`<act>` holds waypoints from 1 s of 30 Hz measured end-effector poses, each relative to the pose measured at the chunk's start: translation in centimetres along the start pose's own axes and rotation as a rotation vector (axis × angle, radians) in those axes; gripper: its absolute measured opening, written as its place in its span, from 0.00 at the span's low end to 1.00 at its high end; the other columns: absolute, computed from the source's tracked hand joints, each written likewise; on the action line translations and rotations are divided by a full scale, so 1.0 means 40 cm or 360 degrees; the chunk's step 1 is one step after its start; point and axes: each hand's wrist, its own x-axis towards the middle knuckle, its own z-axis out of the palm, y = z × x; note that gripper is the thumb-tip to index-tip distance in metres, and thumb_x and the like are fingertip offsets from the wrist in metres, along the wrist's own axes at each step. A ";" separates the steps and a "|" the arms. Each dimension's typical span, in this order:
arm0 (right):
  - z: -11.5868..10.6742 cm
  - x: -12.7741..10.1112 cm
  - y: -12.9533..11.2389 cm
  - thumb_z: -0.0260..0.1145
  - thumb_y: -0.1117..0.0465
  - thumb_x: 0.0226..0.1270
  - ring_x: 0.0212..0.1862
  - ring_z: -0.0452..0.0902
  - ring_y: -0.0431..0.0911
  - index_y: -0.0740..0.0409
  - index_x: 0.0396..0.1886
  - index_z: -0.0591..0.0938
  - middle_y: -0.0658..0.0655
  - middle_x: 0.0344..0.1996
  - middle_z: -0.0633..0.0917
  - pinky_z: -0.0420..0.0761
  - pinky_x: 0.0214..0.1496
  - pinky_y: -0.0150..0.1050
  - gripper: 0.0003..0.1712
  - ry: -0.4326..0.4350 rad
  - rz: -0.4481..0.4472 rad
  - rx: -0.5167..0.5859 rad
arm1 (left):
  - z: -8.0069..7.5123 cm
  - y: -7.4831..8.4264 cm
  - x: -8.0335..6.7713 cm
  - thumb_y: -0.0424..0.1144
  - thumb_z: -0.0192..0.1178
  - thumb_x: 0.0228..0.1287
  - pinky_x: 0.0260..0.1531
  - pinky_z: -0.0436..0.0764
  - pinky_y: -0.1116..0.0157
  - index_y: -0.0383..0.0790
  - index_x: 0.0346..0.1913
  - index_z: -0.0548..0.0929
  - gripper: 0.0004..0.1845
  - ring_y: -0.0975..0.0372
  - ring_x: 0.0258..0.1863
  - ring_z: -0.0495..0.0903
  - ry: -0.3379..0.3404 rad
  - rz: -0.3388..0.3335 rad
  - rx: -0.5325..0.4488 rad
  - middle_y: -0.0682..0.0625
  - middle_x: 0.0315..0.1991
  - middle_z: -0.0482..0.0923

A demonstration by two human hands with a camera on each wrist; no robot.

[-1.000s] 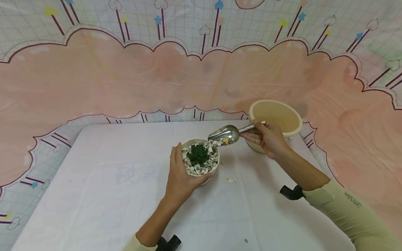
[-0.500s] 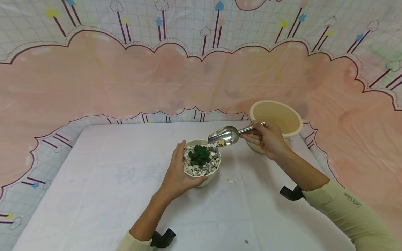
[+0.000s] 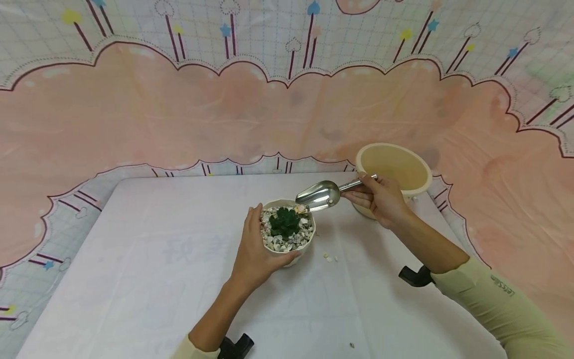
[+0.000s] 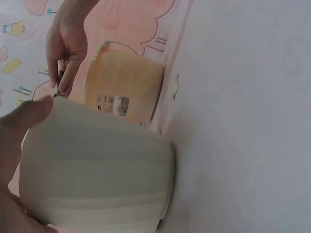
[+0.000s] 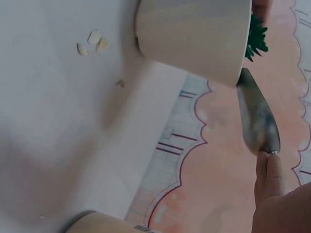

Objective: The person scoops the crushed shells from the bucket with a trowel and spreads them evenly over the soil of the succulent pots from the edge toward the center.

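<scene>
A white pot [image 4: 102,160] stands on the table, slightly left of the bucket. In it a dark green succulent [image 3: 285,223] sits amid pale pebbles [image 3: 283,244]. My left hand [image 3: 256,252] grips the pot from the left, thumb at the near side and fingers along the far left. Over the pot's right rim tilts a metal scoop [image 3: 320,195], its lip close to the plant. My right hand [image 3: 383,202] holds the scoop by its handle. Only a few bits show in the scoop's bowl. In the right wrist view the scoop's tip [image 5: 245,77] meets the pot's rim.
A cream bucket [image 3: 386,146] stands behind my right hand at the table's back right. Several loose stones [image 3: 329,258] lie right of the pot, and one small bit [image 3: 352,345] near the front. A patterned cloth [image 3: 202,114] hangs behind the white tabletop [image 3: 148,279].
Pebbles have slid out of the scoop onto the right side of the pot, leaving its bowl nearly bare. My left hand and the pot have shifted slightly; the right hand is almost still.
</scene>
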 end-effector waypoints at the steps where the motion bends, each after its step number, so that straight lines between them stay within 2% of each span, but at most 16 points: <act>1: 0.000 0.000 0.000 0.53 0.64 0.86 0.37 0.92 0.52 0.68 0.43 0.80 0.64 0.33 0.90 0.86 0.47 0.41 0.13 -0.0002 -0.0003 0.0004 | -0.004 -0.003 0.003 0.51 0.88 0.42 0.73 0.61 0.40 0.35 0.84 0.50 0.72 0.45 0.83 0.45 -0.0025 0.0011 -0.0005 0.36 0.82 0.50; 7: 0.000 0.001 0.001 0.53 0.63 0.86 0.37 0.92 0.51 0.69 0.45 0.78 0.64 0.33 0.91 0.86 0.47 0.41 0.12 0.0009 -0.0005 0.0002 | -0.023 -0.005 0.012 0.49 0.87 0.45 0.74 0.58 0.40 0.39 0.85 0.49 0.70 0.47 0.84 0.40 -0.0161 0.0028 -0.0063 0.39 0.84 0.47; 11: 0.001 0.001 0.003 0.54 0.63 0.86 0.37 0.92 0.51 0.71 0.46 0.77 0.64 0.33 0.90 0.86 0.48 0.41 0.12 0.0023 0.0002 0.0009 | -0.017 0.014 0.007 0.52 0.87 0.43 0.75 0.57 0.41 0.36 0.85 0.48 0.73 0.46 0.84 0.38 -0.0116 -0.0013 -0.0049 0.38 0.84 0.46; 17: 0.002 0.002 0.005 0.54 0.63 0.86 0.38 0.92 0.51 0.69 0.44 0.79 0.64 0.34 0.91 0.86 0.48 0.41 0.12 0.0004 -0.0014 0.0021 | -0.006 0.028 0.000 0.53 0.88 0.42 0.74 0.60 0.43 0.35 0.84 0.48 0.74 0.45 0.83 0.43 -0.0040 -0.0056 0.0053 0.35 0.83 0.48; 24: 0.013 0.009 0.008 0.52 0.63 0.87 0.38 0.92 0.51 0.73 0.49 0.74 0.65 0.34 0.90 0.86 0.49 0.40 0.13 -0.0044 -0.0058 0.0019 | -0.003 0.021 -0.005 0.51 0.87 0.43 0.74 0.59 0.41 0.33 0.83 0.52 0.70 0.42 0.82 0.47 0.0000 0.0008 0.0030 0.34 0.81 0.52; 30: 0.026 0.021 0.012 0.53 0.64 0.86 0.38 0.92 0.51 0.75 0.50 0.72 0.65 0.34 0.90 0.86 0.49 0.41 0.14 -0.0041 -0.0089 -0.0004 | -0.001 0.010 -0.002 0.51 0.87 0.43 0.75 0.59 0.42 0.32 0.82 0.52 0.70 0.44 0.82 0.47 -0.0008 0.0064 0.0033 0.34 0.81 0.53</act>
